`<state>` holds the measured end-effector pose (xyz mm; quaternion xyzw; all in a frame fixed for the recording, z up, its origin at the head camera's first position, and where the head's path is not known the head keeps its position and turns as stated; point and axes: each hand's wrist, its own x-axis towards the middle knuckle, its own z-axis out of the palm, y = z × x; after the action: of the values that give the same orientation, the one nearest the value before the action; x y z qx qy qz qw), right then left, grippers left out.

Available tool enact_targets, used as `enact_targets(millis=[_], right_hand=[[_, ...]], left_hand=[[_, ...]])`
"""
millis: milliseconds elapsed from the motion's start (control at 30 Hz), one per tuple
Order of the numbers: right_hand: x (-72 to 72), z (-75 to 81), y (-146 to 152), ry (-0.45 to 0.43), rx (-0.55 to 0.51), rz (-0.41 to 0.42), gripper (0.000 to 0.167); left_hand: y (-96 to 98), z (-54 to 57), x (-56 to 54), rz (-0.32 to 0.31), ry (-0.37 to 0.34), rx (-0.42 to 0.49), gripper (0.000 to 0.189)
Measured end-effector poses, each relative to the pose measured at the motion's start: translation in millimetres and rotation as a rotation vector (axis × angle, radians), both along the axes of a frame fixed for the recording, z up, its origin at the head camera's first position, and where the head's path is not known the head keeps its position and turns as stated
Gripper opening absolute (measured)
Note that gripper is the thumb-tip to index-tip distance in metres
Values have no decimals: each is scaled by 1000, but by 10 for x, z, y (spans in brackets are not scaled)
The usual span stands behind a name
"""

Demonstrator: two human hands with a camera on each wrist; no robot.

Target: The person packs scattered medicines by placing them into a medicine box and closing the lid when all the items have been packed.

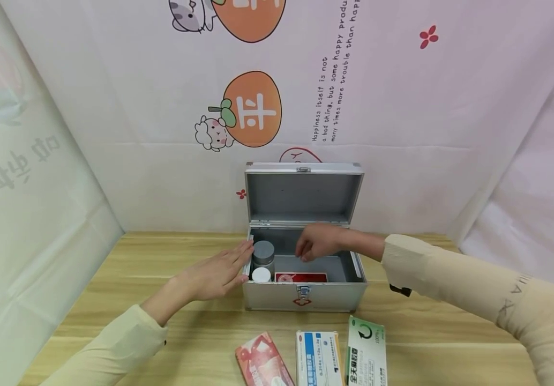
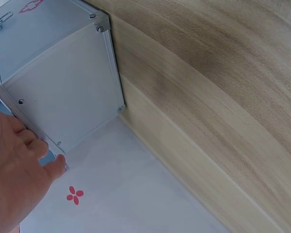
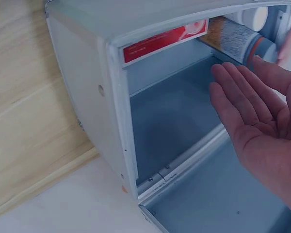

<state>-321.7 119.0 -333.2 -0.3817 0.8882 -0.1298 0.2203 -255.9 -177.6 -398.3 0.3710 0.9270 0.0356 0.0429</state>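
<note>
A silver first-aid box [image 1: 277, 297] with a red cross on its front stands with its lid [image 1: 304, 197] raised. My left hand [image 1: 219, 271] rests on its left rim, fingers mostly extended; the left wrist view shows fingertips along the box's edge [image 2: 60, 102]. Over the opening, my right hand [image 1: 322, 241] holds nothing, its fingers loosely bent in the right wrist view. Inside at the left stand a grey-capped bottle [image 1: 263, 252] and a white-capped bottle [image 1: 261, 275]. A flat red package [image 1: 306, 277] lies upright against the inner front wall [image 3: 160, 65].
In front of the box, on the wooden table [image 1: 200, 343], lie a pink carton [image 1: 264, 362], a blue-and-white carton [image 1: 319, 359] and a green-and-white carton [image 1: 366, 354]. Printed white cloth [image 1: 378, 187] hangs behind and at the sides.
</note>
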Motion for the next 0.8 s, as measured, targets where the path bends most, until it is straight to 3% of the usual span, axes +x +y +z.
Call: enact_targets(millis=[267,800], right_hand=[[92,122,122,34,-83,-1,18],[367,325,305,17,-214,-58,20]], left_hand=[[-4,-7,0,0,-6,8,70],[5,14,21,-14,7,21,69]])
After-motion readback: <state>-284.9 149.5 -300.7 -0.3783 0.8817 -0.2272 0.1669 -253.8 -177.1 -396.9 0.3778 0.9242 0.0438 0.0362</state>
